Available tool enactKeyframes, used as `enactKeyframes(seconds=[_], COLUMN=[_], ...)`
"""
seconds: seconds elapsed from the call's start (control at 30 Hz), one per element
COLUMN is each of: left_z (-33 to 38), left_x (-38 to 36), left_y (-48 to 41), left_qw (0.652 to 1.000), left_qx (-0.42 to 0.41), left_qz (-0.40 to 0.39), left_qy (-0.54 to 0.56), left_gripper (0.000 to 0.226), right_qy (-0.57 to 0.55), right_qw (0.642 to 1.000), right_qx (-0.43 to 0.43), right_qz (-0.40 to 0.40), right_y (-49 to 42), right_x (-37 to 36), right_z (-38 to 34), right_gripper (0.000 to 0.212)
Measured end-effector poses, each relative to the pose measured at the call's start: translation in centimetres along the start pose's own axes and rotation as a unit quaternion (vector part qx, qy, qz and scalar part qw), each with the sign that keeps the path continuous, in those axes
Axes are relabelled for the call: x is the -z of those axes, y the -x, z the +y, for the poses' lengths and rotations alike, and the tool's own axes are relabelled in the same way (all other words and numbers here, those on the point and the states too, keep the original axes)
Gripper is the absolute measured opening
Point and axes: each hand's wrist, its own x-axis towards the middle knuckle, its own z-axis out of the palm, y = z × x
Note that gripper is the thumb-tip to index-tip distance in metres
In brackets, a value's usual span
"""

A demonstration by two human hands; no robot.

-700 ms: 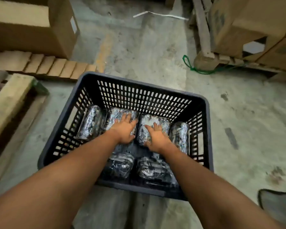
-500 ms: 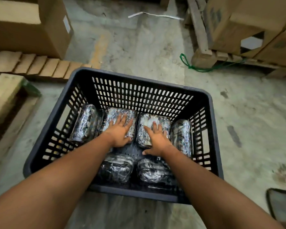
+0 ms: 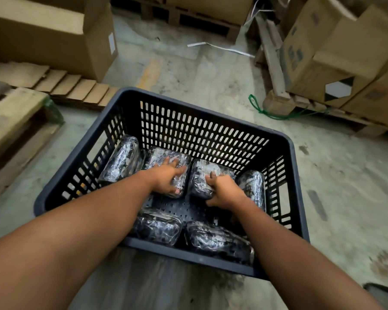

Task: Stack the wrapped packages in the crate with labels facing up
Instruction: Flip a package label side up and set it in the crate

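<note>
A dark slotted plastic crate (image 3: 202, 130) stands on the concrete floor. Several packages wrapped in shiny clear film lie on its bottom. My left hand (image 3: 166, 177) rests palm down on the second package from the left in the back row (image 3: 179, 157), thumb under its near edge. My right hand (image 3: 224, 191) curls its fingers over the near end of the third package (image 3: 208, 168). One package (image 3: 122, 159) leans at the left wall, another (image 3: 253, 186) at the right wall. Two more (image 3: 157, 227) (image 3: 217, 240) lie in the front row. Labels cannot be made out.
Cardboard boxes (image 3: 49, 34) sit at the back left, beside flat cardboard strips (image 3: 76, 88) and a wooden pallet (image 3: 11, 121). More boxes on a pallet (image 3: 336, 57) stand at the right, with a green cord (image 3: 271, 113) on the floor.
My right hand's fingers have curled from lying flat to gripping the near end of the third package. My left hand has stayed on its package. The camera has tilted upward.
</note>
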Motion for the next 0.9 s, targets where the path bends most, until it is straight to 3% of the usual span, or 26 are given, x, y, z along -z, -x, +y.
enactKeyframes(seconds=[0.07, 0.13, 0.37, 0.47, 0.57, 0.8, 0.9], left_z=[0.0, 2.5, 6.3, 8.0, 8.9, 8.4, 7.5], left_x=[1.4, 5.7, 6.7, 10.0, 11.6, 11.9, 11.5], left_y=[-0.1, 1.5, 2.7, 4.2, 5.6, 7.1, 7.2], left_qw=[0.998, 0.991, 0.946, 0.922, 0.919, 0.898, 0.895], left_qx=[-0.009, -0.06, -0.15, -0.242, -0.296, -0.274, -0.236], left_qz=[-0.001, 0.085, 0.204, 0.24, 0.241, 0.302, 0.311], left_qy=[0.07, 0.081, 0.202, 0.181, 0.103, 0.163, 0.217], left_gripper=[0.098, 0.096, 0.066, 0.071, 0.078, 0.066, 0.066], right_qy=[-0.055, -0.13, -0.42, -0.483, -0.553, -0.615, -0.595], right_qw=[0.998, 0.98, 0.906, 0.874, 0.83, 0.777, 0.79], right_qx=[-0.011, -0.022, 0.004, 0.017, 0.053, 0.111, 0.119], right_qz=[0.019, 0.151, 0.056, 0.044, 0.042, 0.076, 0.089], right_y=[-0.4, 2.0, 4.6, 5.8, 6.7, 7.1, 6.9], right_x=[1.4, 5.7, 10.7, 13.4, 14.9, 17.8, 17.6], right_z=[0.2, 0.2, 2.2, 2.5, 2.3, 0.4, -0.2], right_gripper=[0.069, 0.058, 0.039, 0.048, 0.042, 0.05, 0.051])
